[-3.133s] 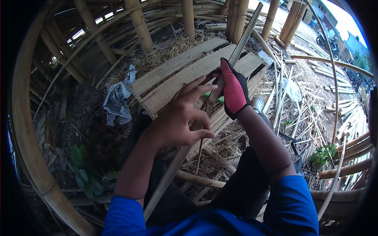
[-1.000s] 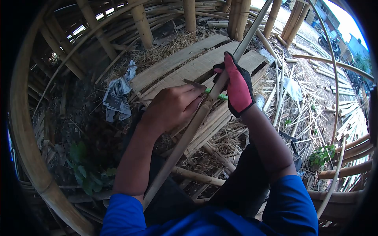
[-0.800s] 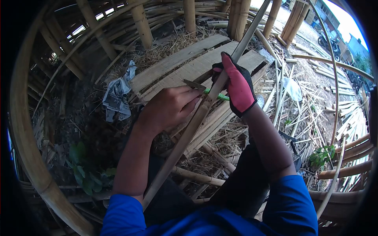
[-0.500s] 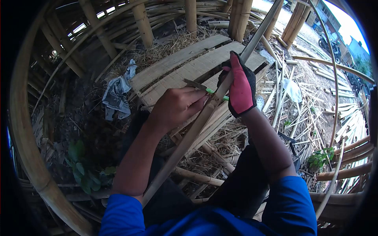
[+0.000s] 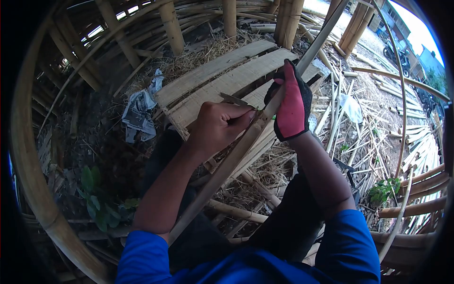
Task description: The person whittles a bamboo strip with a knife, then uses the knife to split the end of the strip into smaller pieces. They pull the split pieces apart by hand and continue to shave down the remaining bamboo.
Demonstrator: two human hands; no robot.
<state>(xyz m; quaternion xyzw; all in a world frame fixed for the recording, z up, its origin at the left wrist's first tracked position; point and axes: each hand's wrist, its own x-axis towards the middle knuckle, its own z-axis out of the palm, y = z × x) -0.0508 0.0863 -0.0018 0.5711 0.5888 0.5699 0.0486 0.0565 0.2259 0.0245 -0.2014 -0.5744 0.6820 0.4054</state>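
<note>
A long bamboo pole (image 5: 227, 165) slants from beside my lap at lower left to the upper right, with a node near its middle. My right hand (image 5: 293, 106), in a pink and black glove, is closed around it above the node. Bare and closed, my left hand (image 5: 220, 124) is on the pole's left side, its fingertips by the node. From behind its knuckles sticks the narrow flat blade of a knife (image 5: 232, 100). A little green shows at the fingertips; most of the handle is hidden. Under the pole stands a low slatted wooden bench (image 5: 215, 92).
Crumpled newspaper (image 5: 139, 112) lies left of the bench. Upright bamboo posts (image 5: 229, 21) stand behind it, and a curved bamboo pole (image 5: 40, 199) arches at far left. Bamboo strips (image 5: 418, 142) litter the ground at right. A leafy plant (image 5: 97, 199) grows at lower left.
My left hand has shifted slightly right along with the blade, and less green shows by its fingertips. My right hand has tilted a little on the pole and still grips it.
</note>
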